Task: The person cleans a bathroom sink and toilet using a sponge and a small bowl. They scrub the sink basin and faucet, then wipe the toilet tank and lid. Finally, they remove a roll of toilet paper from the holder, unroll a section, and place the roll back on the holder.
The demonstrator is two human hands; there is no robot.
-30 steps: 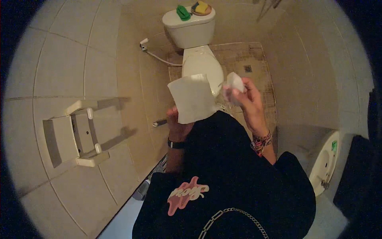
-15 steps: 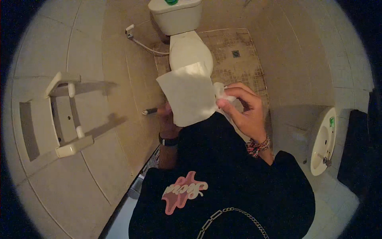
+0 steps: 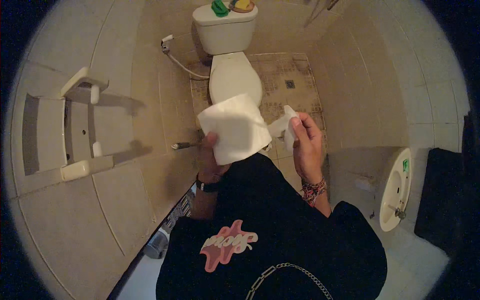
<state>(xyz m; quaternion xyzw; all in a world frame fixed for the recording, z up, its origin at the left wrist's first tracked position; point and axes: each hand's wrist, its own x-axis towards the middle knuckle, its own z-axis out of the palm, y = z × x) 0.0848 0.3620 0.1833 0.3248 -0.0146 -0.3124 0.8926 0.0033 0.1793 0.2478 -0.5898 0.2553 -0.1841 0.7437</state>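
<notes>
A white toilet paper roll (image 3: 235, 131) is in my left hand (image 3: 212, 150), with the thumb on its near left side and the other fingers mostly hidden behind it. My right hand (image 3: 307, 145) pinches a loose, crumpled piece of toilet paper (image 3: 288, 125) between thumb and fingers, just right of the roll. Whether that piece still joins the roll is hard to make out. A short dark rod with a pale tip (image 3: 182, 145) juts out left of my left hand; I cannot tell whether it is held or fixed to the wall.
Ahead stands a white toilet (image 3: 235, 80), lid down, with a green object (image 3: 219, 8) on its tank. A cream holder (image 3: 75, 172) with two pegged arms is on the left wall. A sink (image 3: 395, 192) is at right, beside a dark cloth (image 3: 440, 195).
My right hand has moved away from the roll, bringing the loose paper out to the right. The roll has tilted slightly in my left hand. The view has shifted a little.
</notes>
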